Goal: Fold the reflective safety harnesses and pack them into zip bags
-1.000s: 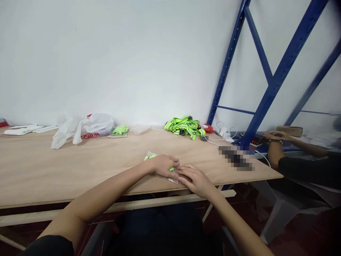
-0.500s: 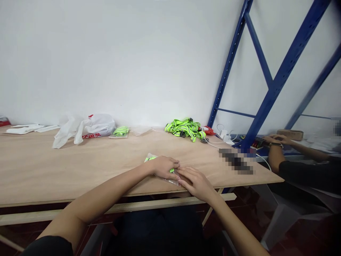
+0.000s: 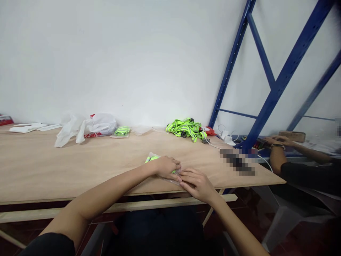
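Note:
A clear plastic packet [image 3: 152, 157] with a neon-green strap inside lies on the wooden table [image 3: 80, 167] near its front edge. My left hand [image 3: 167, 167] rests on the packet with fingers curled, pressing it down. My right hand [image 3: 196, 183] lies at the packet's right end, fingers bent and pinching at its edge next to the left fingertips. Most of the packet is hidden under both hands.
A pile of neon-green straps [image 3: 185, 128] lies at the back of the table, with a packed one [image 3: 121, 131] and white plastic bags [image 3: 86, 128] to its left. Chargers and cables [image 3: 225, 137] sit at the right. Another person's arms [image 3: 282, 149] work by the blue rack [image 3: 266, 92].
Both hands stay on the packet; the right fingers have curled in slightly at its end. The view has shifted a little.

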Demonstrator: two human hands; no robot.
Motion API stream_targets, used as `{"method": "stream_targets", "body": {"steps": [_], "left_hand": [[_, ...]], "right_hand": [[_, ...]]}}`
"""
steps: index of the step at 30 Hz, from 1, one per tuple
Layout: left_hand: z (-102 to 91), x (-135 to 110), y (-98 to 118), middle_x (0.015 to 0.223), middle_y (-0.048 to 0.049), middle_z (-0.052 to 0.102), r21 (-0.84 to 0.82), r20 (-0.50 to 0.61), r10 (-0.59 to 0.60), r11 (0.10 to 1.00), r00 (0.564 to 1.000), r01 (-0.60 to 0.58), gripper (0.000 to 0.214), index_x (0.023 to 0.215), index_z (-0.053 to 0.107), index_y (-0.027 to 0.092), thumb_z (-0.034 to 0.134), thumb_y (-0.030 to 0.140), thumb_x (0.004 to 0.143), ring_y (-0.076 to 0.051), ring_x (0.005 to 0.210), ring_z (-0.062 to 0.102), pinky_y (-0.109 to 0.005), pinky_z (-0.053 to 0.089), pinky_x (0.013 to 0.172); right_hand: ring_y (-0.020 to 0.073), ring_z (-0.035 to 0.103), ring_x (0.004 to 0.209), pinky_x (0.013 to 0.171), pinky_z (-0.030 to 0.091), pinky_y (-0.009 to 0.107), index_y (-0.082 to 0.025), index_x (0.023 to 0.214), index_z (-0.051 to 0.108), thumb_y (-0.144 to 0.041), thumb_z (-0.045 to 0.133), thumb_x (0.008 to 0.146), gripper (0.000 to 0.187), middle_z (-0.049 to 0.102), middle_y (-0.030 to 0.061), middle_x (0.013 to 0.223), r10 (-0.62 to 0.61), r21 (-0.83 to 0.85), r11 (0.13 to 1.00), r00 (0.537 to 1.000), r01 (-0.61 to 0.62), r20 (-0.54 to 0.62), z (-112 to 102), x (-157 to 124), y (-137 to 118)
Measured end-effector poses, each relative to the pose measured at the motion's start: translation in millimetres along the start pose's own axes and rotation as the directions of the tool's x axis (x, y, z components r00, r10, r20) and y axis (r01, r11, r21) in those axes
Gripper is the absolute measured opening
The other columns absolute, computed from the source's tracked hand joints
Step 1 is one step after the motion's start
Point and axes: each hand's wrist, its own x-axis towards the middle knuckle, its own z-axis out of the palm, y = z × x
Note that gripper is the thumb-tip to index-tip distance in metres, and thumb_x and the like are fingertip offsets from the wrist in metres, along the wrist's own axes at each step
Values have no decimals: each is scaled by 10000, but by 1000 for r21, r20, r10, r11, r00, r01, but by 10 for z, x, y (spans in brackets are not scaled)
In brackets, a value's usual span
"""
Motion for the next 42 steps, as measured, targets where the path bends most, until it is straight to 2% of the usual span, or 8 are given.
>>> {"method": "stream_targets", "body": {"steps": [12,17,23,31,42], "left_hand": [[-25,-4,2,1328,-163,614,-28,45,-7,1000,999,8,576,1263,604,144,501,612,942,-332,1163,608,-394,462,904],[11,-5,-56,1387,-171,584,-51,21,18,999,1000,-17,593,1290,603,153,527,614,926,-320,1195,603,-364,445,945],[28,-21,-69,1441,-179,544,-59,12,12,998,1000,-11,644,1327,585,139,514,639,926,-322,1267,562,-351,424,992],[39,-20,-71,1365,-158,605,-41,4,20,999,1000,-20,614,1299,605,164,495,644,931,-303,1214,591,-339,432,957],[36,-20,-65,1362,-152,604,-46,-10,28,999,1000,-28,573,1244,626,163,509,629,933,-307,1192,606,-345,448,928]], "right_hand": [[227,693,951,832,581,380,-246,1051,766,-242,596,947,199,776,72,1025,16,42,999,999,-18,37,-19,33,-11],[238,678,991,865,571,401,-230,1055,754,-256,602,942,192,765,81,1071,29,39,999,998,-32,61,-15,19,-12],[255,672,1053,903,567,422,-221,1167,721,-262,593,940,264,751,88,1140,17,12,1000,998,-17,65,-7,4,-4],[262,679,1064,914,568,425,-227,1144,738,-266,598,941,250,762,71,1131,26,-6,1000,998,-26,60,16,-13,14],[248,688,1047,900,574,408,-238,1134,744,-272,598,940,244,768,77,1105,23,-6,1000,999,-23,44,12,-9,4]]}}
